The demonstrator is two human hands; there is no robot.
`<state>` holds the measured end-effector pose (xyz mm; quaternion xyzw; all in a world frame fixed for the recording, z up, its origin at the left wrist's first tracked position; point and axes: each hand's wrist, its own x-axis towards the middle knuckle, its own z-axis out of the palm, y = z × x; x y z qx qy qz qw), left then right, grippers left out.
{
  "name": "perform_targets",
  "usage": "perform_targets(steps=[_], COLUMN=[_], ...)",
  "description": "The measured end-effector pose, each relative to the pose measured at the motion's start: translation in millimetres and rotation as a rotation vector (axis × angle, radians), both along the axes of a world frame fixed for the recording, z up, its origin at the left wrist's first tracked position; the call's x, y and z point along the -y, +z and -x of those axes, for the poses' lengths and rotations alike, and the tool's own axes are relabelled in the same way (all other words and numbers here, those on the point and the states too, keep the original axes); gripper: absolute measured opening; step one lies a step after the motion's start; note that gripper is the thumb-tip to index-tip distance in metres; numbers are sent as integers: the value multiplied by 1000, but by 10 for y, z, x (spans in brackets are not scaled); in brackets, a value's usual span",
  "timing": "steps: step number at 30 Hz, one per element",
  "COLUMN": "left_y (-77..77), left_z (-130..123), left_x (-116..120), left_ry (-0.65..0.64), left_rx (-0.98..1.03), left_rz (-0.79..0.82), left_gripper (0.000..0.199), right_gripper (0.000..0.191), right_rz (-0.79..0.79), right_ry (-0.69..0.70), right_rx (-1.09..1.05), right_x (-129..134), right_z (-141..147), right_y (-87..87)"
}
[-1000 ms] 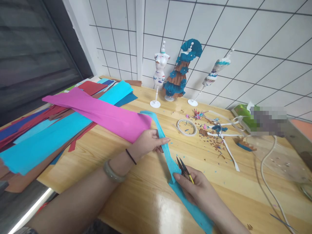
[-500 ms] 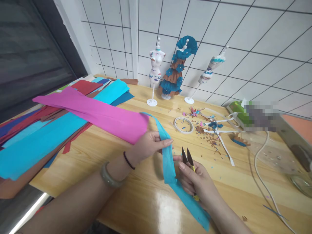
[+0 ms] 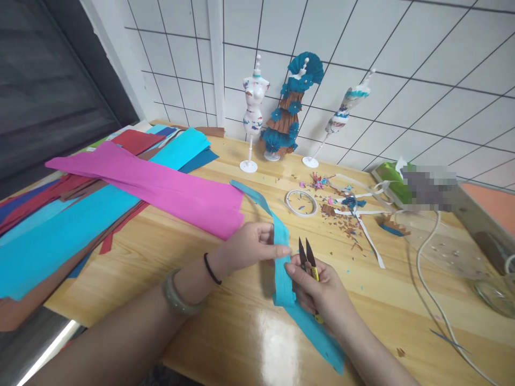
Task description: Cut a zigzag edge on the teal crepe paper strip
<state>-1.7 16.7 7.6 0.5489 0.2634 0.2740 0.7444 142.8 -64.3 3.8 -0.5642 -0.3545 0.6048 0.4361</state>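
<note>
A long turquoise crepe paper strip runs from beside the pink sheet down toward the table's near side, folded back on itself below my hands. My left hand pinches its middle, thumb across the front and fingers behind. In my right hand lie yellow-handled thread snips, their dark blades pointing up and slightly apart. The right thumb tip presses on the strip's right edge, just below the left thumb; the other right fingers are partly hidden behind the strip and the snips.
Pink crepe paper lies over a pile of coloured sheets at left. Behind stand a bare mannequin, one in a paper dress and a leaning one. A tape roll, paper scraps and a white cable lie to the right.
My right thumb has moved up and left onto the strip's edge, bringing the snips closer to my left hand. The left hand and the strip have shifted slightly right.
</note>
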Motion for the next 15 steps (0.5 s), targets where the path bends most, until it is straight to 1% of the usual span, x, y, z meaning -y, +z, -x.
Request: perform_targets(steps=[2,3,5,9,12,15], left_y=[-9,-16,-33,-57,-65,-76], left_z=[0,0,3,11,15,12], left_x=[12,16,17,1,-7,-7], left_ry=[-86,-102,-91,-69,-86,-86], left_rx=[-73,-113,-156,-92,-77,-92], left_rz=[-45,-69,-87,-50,-61,-53], left_gripper=[22,23,25,25,27,30], right_gripper=[35,35,35,35,35,34], right_rz=[-12,-11,-2,33,45,42], right_ry=[-8,-7,11,42,24,7], right_rx=[28,35,38,-19,-48,-12], right_x=[-6,-7,-5,11,17,10], right_z=[-2,-4,-10,-34,-51,-56], right_y=[-3,-2,5,28,36,39])
